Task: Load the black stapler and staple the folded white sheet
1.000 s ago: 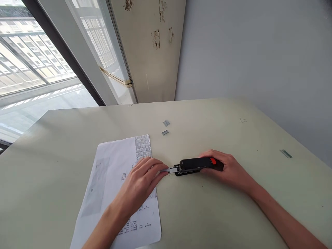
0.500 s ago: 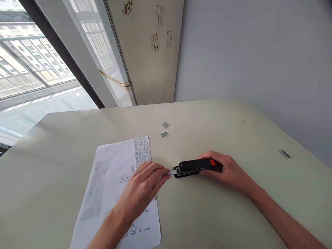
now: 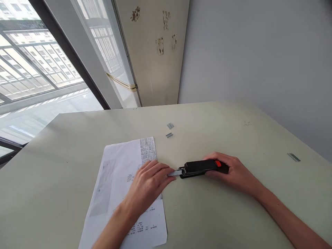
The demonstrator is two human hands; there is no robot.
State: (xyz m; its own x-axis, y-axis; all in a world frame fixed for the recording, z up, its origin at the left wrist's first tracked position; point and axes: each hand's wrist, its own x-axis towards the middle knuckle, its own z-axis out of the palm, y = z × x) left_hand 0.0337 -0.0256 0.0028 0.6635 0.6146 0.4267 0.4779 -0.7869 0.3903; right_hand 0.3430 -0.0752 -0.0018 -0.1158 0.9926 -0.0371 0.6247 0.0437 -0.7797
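A black stapler (image 3: 198,166) with a red button lies on the table, its front end pointing left. My right hand (image 3: 225,166) is wrapped around its rear half, thumb on the near side and fingers on the far side. From the front end sticks out a narrow metal staple tray (image 3: 175,172). My left hand (image 3: 151,178) pinches the outer end of this tray between thumb and fingers. Whether staples lie in the tray is too small to tell. Printed paper sheets (image 3: 121,152) lie beneath my left hand and forearm, partly hidden by them.
Two small strips of staples, one farther (image 3: 170,126) and one nearer (image 3: 169,135), lie beyond the stapler. Another strip (image 3: 294,157) is at the far right of the pale table (image 3: 233,214). Behind stand a wall (image 3: 246,52), a scuffed cabinet (image 3: 155,76) and a window.
The whole view has shifted a little, so everything appears farther right. Slightly more of the metal tray shows between my left fingers and the stapler. Both hands keep their grips.
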